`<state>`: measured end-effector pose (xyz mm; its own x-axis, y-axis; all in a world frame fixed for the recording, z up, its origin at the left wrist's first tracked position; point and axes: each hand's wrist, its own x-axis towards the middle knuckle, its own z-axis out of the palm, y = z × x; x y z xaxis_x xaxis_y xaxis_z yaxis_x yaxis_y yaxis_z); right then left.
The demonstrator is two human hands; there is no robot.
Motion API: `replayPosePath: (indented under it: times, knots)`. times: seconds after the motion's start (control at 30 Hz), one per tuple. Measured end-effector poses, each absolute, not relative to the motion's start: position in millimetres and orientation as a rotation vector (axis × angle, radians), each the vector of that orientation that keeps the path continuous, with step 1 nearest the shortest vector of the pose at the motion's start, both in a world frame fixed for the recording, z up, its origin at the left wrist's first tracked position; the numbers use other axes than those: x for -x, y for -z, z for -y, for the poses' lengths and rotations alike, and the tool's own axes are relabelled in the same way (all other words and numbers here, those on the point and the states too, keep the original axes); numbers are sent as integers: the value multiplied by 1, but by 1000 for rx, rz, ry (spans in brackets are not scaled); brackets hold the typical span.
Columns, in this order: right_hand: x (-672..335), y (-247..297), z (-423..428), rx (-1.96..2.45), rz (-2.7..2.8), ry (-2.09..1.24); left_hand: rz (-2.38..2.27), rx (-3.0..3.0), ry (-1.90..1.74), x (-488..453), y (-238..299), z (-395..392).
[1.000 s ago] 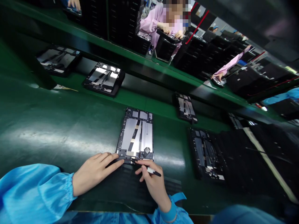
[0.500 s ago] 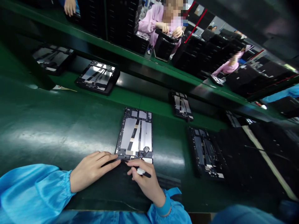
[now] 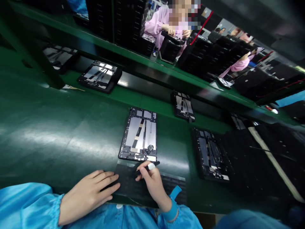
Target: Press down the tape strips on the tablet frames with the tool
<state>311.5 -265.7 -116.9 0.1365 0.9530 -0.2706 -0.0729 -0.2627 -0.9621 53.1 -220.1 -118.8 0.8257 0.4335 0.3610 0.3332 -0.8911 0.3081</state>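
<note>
An opened tablet (image 3: 138, 133) lies on the green bench, its silver inner plates, dark ribbon cables and a small square camera-like part (image 3: 150, 149) showing. Just below its near edge, my right hand (image 3: 152, 178) is closed around a slim black pen-like tool (image 3: 156, 163) with a white band; the exact kind of tool cannot be made out. My left hand (image 3: 91, 190) rests low and to the left of the tablet, fingers stretched and slightly apart, holding nothing. Neither hand touches the tablet. A dark mat (image 3: 175, 184) lies under and beside my right hand.
Another opened tablet (image 3: 211, 156) lies to the right, beside black stacked trays (image 3: 250, 165). More opened tablets (image 3: 98, 74) (image 3: 184, 105) sit along the back of the bench (image 3: 59, 127). A green post (image 3: 35, 47) rises at left. Beyond the shelf, a person in pink (image 3: 154, 24) works among black stacks.
Both hands have drawn back from the tablet's near edge toward me. The left hand has moved down and left; the right hand still holds the tool, now tilted differently.
</note>
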Motion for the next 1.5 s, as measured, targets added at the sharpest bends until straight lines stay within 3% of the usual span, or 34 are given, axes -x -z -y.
replayPosePath:
  times: [0.43, 0.7, 1.23, 1.5]
  knots:
    - [-324, 114, 226, 1418, 1075, -1339, -602, -2943, -521, -68, 117, 177]
    - [-322, 112, 253, 1464, 1037, -1458, -543, -2857, -558, -63, 116, 190]
    - [-298, 107, 221, 1551, 1425, -1168, -588, -2790, -655, -67, 119, 192]
    - [-314, 103, 212, 1373, 1048, -1271, -615, -2767, -654, -67, 113, 193]
